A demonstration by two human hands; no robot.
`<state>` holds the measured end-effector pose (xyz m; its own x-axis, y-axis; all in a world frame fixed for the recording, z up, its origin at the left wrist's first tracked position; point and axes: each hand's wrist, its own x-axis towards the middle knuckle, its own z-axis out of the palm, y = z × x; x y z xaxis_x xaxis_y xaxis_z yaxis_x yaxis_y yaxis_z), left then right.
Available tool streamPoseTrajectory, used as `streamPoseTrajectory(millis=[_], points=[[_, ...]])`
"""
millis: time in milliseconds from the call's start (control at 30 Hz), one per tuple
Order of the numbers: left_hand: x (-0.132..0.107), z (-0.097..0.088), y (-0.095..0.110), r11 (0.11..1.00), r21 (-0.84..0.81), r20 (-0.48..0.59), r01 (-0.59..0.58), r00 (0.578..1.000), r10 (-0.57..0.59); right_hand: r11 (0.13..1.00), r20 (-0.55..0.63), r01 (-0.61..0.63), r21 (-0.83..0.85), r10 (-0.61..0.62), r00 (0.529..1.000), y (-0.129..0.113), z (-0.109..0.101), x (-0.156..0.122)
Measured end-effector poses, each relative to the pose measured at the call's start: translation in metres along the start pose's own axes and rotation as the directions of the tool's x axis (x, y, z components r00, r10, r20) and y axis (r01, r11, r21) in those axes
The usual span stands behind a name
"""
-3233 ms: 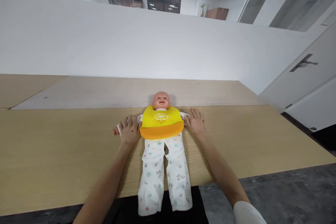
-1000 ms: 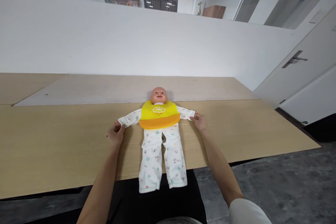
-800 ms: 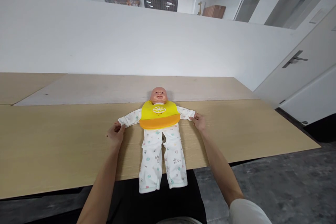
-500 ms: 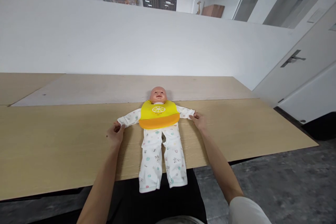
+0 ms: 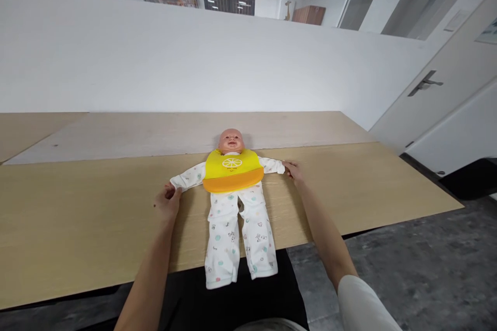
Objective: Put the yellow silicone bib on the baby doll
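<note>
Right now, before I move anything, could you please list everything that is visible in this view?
baby doll: one, peach-coloured, lying on the table
bib: one, yellow and orange, on the doll's chest
baby outfit: one, white with small prints, on the doll
table: one, pale wood, under the doll
partition wall: one, white, behind the table
door: one, white, at right
left hand: one, at the doll's sleeve cuff
right hand: one, at the other cuff

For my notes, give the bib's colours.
Bib: yellow, orange lower band, white citrus-slice motif; shows best in the head view.
</note>
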<state>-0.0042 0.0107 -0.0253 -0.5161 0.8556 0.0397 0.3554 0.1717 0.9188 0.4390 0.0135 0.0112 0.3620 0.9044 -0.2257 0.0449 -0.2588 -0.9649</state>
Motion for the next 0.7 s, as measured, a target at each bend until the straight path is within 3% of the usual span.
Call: streamPoseTrajectory(millis=[200,333,533,700], points=[[0.002,0.003,-0.004,0.999,-0.044,0.014,-0.004,1.0,0.004,0.998,0.132,-0.052,0.032,0.047,0.99,-0.005,-0.003,-0.005],[-0.002,0.002,0.001,0.997,-0.081,-0.003,0.012,1.0,-0.012,0.99,0.289,-0.137,0.035,0.121,0.95,-0.01,-0.009,-0.006],[-0.006,-0.006,0.011,0.981,-0.164,0.04,0.1,0.995,-0.095,0.955,0.405,-0.277,0.107,0.212,0.889,-0.018,-0.016,-0.007],[-0.006,-0.013,0.018,0.958,-0.224,0.092,0.18,0.982,-0.163,0.962,0.471,-0.268,0.053,0.213,0.856,-0.016,-0.022,-0.001]])
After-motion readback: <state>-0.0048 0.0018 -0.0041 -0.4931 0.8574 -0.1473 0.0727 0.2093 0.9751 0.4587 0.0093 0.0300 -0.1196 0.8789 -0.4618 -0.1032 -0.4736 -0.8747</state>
